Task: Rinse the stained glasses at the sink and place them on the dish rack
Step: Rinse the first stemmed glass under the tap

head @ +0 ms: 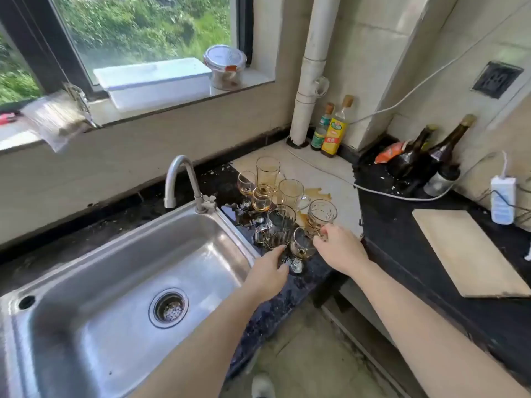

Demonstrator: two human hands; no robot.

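Glasses (283, 202): a cluster of stained glasses stood on the desk (330, 170), just right of the sink, amber residue in several.
Ribbed glass (280, 226): nearest the sink rim, upright, dark liquid at its base.
Patterned glass (320, 218): upright at the cluster's right edge.
Left hand (268, 272): fingers loosely spread, one fingertip touching the ribbed glass base; no grip closed.
Right hand (339, 248): fingers pinched on the lower part of the patterned glass.
Spill (316, 193): brown puddle on the desk under the glasses.
Sink (115, 268): steel basin, dry, faucet (184, 182) at its rear.
Bottles (330, 130): upright in the back corner.
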